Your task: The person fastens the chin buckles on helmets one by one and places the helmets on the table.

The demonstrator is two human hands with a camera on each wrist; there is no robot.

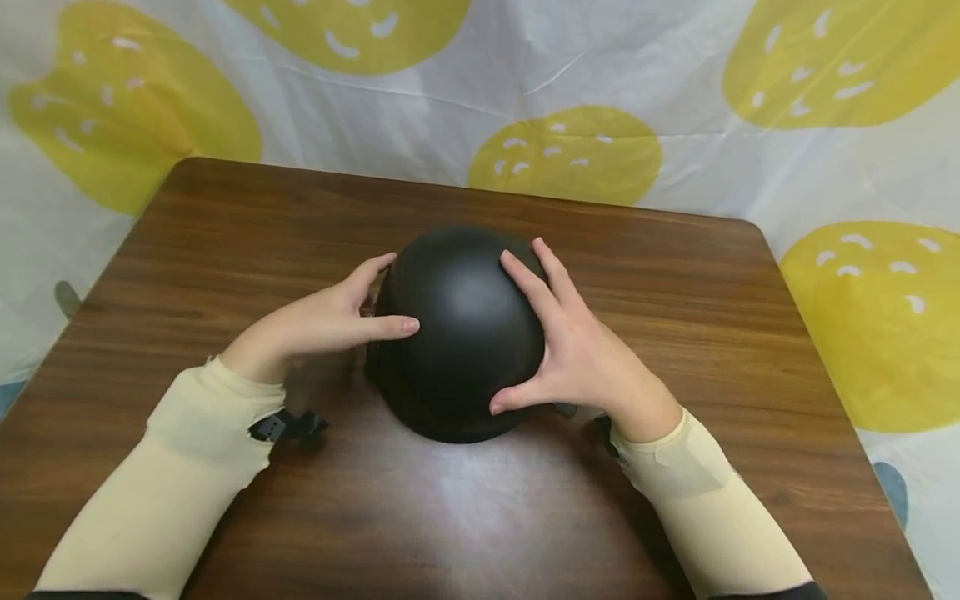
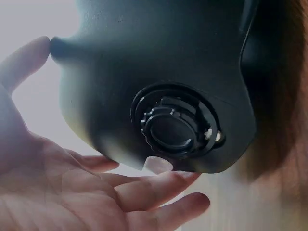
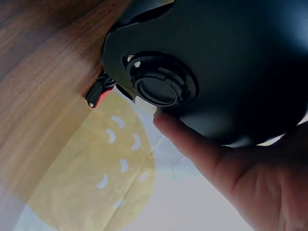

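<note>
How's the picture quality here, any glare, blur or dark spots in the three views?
Head view: sharp, with a pale sheen of glare on the table in front of the black helmet. Left wrist view: backlit, the background washed out white, the helmet dark, the left hand soft and hazy. Right wrist view: the round fitting fairly sharp, the right hand blurred, the cloth out of focus.
</note>
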